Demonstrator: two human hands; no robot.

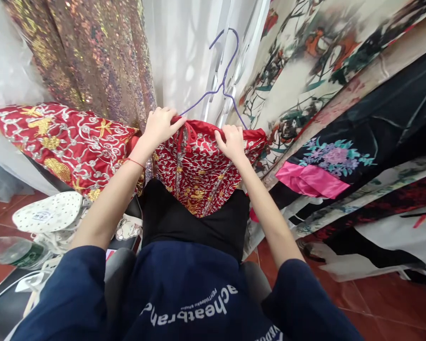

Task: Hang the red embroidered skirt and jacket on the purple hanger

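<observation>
A red garment [195,170] with gold and silver embroidery hangs in front of me on a purple wire hanger [224,80]. My left hand [160,125] is closed on the garment's top left edge, near the hanger's arm. My right hand [231,142] pinches the top right edge of the same garment. A thin red string circles my left wrist.
A sequinned gold fabric [92,52] and white sheer cloth [184,52] hang behind. A second red embroidered piece [57,142] lies to the left. Printed dark and floral garments [341,156] hang on the right. A plastic bottle [14,251] and a white dotted cloth [49,213] sit at lower left.
</observation>
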